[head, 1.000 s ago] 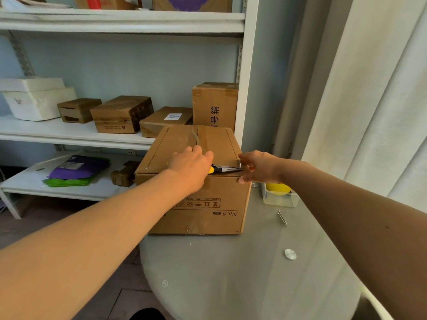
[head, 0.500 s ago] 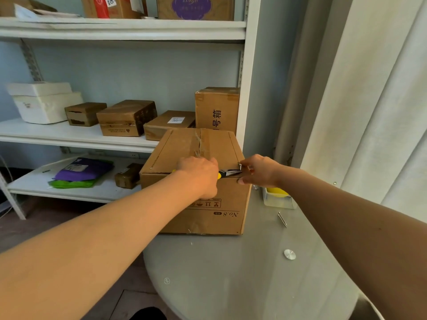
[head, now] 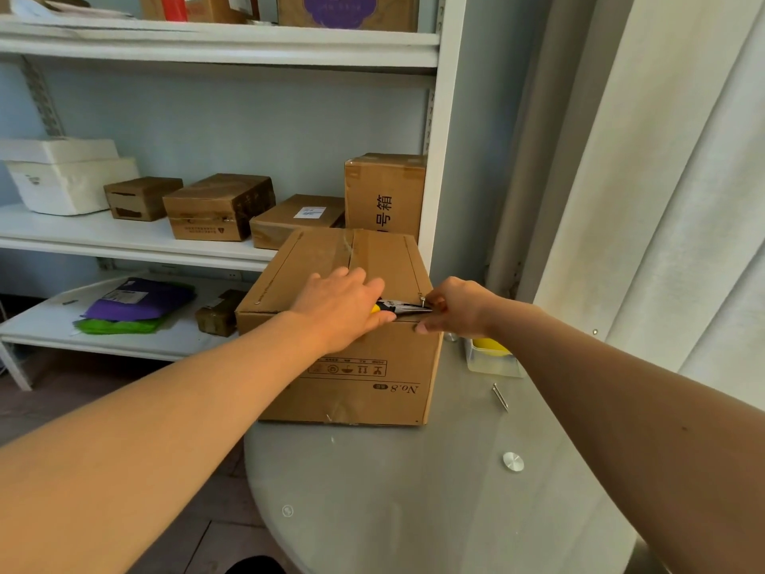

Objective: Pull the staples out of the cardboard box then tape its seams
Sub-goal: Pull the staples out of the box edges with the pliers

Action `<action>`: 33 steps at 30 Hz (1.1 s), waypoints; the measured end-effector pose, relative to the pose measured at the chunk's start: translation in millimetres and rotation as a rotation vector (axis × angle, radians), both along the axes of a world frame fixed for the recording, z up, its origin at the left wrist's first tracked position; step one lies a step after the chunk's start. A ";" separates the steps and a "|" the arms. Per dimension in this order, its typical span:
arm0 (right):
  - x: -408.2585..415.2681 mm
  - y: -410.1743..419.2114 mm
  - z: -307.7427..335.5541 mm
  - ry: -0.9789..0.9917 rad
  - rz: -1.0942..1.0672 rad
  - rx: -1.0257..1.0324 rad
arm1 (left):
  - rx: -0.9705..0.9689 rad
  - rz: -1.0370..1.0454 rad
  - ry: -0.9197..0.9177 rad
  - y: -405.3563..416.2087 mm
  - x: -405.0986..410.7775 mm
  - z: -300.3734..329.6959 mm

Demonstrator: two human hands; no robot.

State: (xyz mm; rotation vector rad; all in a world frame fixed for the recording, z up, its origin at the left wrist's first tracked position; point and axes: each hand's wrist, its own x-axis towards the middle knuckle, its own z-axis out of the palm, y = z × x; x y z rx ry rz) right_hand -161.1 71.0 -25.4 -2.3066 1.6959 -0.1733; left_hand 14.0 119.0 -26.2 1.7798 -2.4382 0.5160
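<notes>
I see the cardboard box (head: 364, 366) sitting shut on the round glass table (head: 434, 490), its flaps closed. My left hand (head: 339, 312) wraps around yellow-handled pliers (head: 399, 307) on the box's top right edge. My right hand (head: 455, 308) curls its fingers at the box's right corner, pinching a staple (head: 423, 300) there. Right of the box, a small clear tub (head: 490, 360) holds something yellow.
</notes>
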 end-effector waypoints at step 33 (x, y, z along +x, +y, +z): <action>2.6 6.2 5.7 -0.044 -0.008 0.037 | 0.086 -0.042 0.029 -9.1 9.6 2.2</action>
